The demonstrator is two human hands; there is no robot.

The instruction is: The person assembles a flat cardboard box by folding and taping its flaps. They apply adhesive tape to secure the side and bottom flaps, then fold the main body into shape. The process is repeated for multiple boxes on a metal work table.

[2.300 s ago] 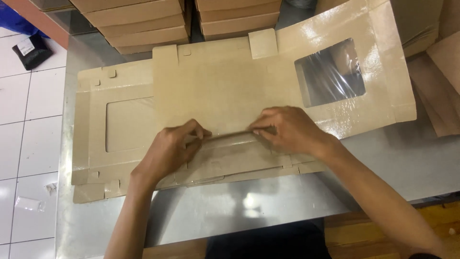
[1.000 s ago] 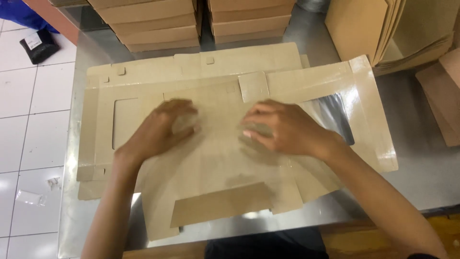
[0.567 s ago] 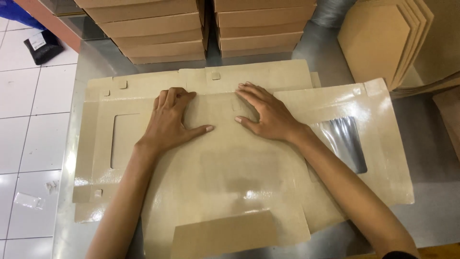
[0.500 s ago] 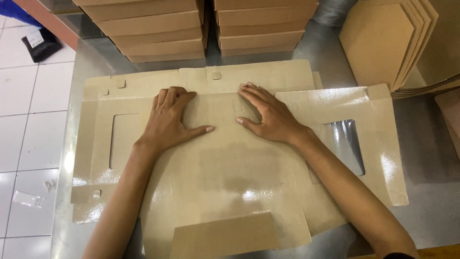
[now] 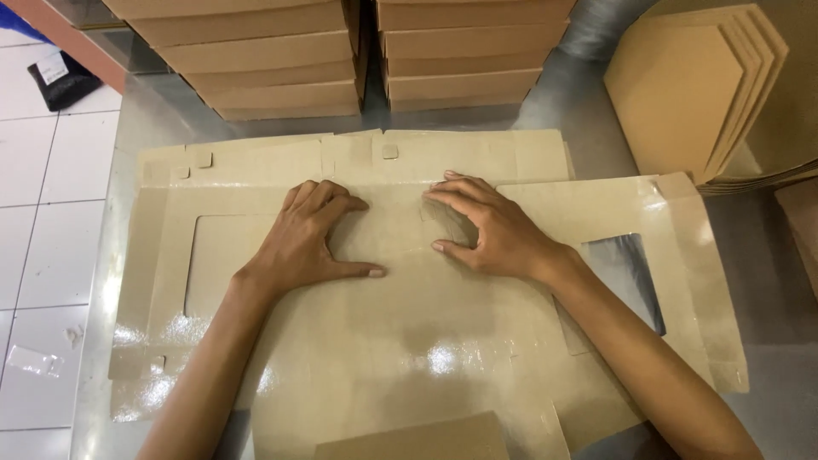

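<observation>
Surface (image 5: 750, 255): grey, shiny metal top that carries all the cardboard; a white tiled floor (image 5: 51, 221) shows along its left edge.
Flat box blank (image 5: 400, 349): large, glossy brown die-cut cardboard sheet lying flat on the surface, spread from the left edge to well past the middle; light glints off its near part. It lies over at least one more blank of the same kind, whose tabbed far edge shows beyond it.
Finished boxes (image 5: 366, 51): two stacks of flat brown boxes at the far edge of the surface, side by side with a dark gap between them.
Loose blanks (image 5: 690, 85): a leaning pile of plain brown sheets at the far right, well apart from the hands.
Right window (image 5: 626, 277): cut-out covered with clear film, just beyond the right wrist.
Left window (image 5: 217, 264): rectangular cut-out to the left of the left hand; whether film covers it is hard to tell.
Left hand (image 5: 307, 243): palm down on the blank, fingers bent and pressing, thumb stretched toward the middle; it grasps nothing.
Right hand (image 5: 490, 230): arched on the blank just right of the left hand, fingertips and thumb bearing on the cardboard, palm lifted; it grasps nothing.
Dark object (image 5: 64, 78): small and black with a white label, on the floor at far left.
</observation>
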